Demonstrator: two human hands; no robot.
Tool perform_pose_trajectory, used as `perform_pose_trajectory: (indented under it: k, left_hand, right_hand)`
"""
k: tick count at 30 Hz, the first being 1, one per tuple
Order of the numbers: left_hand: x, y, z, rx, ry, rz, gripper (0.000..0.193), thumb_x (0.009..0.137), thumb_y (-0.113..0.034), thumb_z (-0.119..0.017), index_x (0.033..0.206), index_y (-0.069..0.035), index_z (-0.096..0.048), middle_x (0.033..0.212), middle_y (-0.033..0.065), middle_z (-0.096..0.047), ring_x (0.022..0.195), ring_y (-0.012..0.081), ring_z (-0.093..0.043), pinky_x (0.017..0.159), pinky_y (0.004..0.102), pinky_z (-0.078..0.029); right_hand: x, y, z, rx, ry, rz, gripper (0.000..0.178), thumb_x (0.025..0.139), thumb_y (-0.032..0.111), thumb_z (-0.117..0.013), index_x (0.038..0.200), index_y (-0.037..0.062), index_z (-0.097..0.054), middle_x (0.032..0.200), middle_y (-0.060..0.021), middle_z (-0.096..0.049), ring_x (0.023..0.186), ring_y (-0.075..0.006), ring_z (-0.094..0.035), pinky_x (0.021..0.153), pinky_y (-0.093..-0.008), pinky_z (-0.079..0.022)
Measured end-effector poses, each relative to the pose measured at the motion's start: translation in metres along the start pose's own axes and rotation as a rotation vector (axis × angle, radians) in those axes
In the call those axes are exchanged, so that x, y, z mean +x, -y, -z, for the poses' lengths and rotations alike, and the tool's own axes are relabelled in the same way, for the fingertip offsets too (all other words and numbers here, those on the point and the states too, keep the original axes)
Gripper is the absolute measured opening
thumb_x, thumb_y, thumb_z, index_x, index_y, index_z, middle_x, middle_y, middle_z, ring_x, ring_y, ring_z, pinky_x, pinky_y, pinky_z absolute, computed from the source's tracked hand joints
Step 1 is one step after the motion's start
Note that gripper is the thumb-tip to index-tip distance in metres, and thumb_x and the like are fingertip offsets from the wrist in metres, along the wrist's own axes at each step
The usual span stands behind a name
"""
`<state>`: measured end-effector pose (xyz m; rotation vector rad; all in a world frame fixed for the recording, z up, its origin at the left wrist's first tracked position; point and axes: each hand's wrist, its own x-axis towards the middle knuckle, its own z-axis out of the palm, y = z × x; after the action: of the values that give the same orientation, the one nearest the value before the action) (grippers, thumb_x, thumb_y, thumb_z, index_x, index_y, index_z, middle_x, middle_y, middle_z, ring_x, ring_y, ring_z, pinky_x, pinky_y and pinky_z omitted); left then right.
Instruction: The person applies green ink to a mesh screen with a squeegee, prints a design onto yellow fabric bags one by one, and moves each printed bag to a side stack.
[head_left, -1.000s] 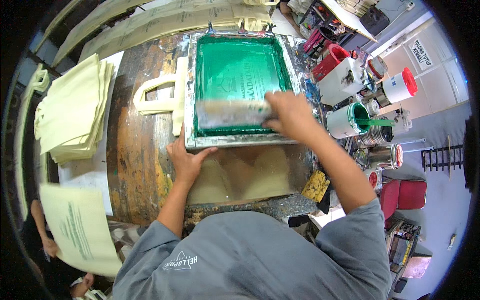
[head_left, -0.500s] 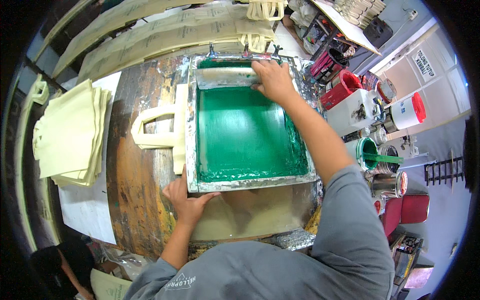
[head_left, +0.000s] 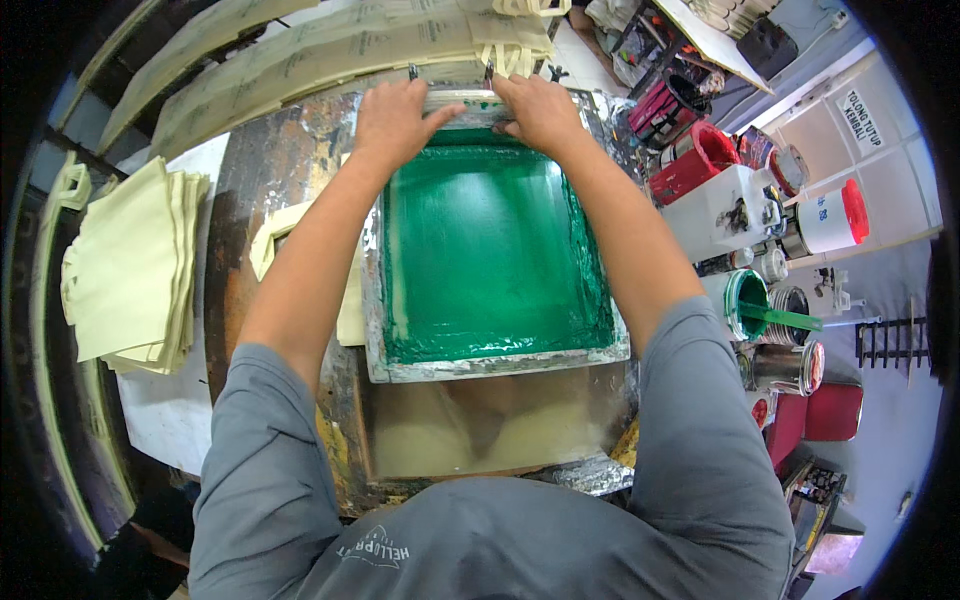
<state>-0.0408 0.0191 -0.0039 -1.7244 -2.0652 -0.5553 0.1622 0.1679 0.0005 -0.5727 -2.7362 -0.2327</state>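
Gripping the squeegee (head_left: 468,108) now, with left fingers (head_left: 411,91) over one end and right fingers (head_left: 508,88) toward the other, up at the far end of the screen frame (head_left: 500,370). Down to green ink (head_left: 490,255), spread glossy across the inside. Out left, just at the frame's edge, to a cream bag (head_left: 350,316) on the paint-stained bench (head_left: 282,150), then to a stack of cream fabric (head_left: 130,260). Away right, to a pot (head_left: 721,298) with a green stick (head_left: 790,318).
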Motion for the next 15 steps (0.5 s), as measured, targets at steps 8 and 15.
perform_pose_trajectory:
  k: [8, 15]
  left_hand:
    - [-0.083, -0.037, 0.03, 0.1, -0.133, -0.079, 0.064, 0.087, -0.072, -0.07, 0.074, -0.01, -0.063, 0.073, 0.0077, -0.065, 0.07, 0.03, -0.067, 0.065, 0.0429, -0.053]
    - [-0.183, -0.096, 0.094, -0.053, -0.057, -0.054, 0.059, 0.084, -0.065, -0.077, 0.078, -0.009, -0.061, 0.076, 0.0088, -0.061, 0.069, 0.031, -0.062, 0.064, 0.0445, -0.049]
  right_hand:
    - [-0.084, 0.057, 0.045, 0.019, 0.069, 0.005, 0.051, 0.077, 0.02, -0.088, 0.118, 0.0133, -0.059, 0.106, -0.0081, -0.071, 0.103, -0.0332, -0.071, 0.081, -0.0491, -0.059]
    - [-0.184, 0.118, 0.095, 0.067, 0.166, -0.029, 0.049, 0.076, 0.016, -0.085, 0.119, 0.014, -0.061, 0.107, -0.0074, -0.069, 0.101, -0.0323, -0.069, 0.079, -0.048, -0.054]
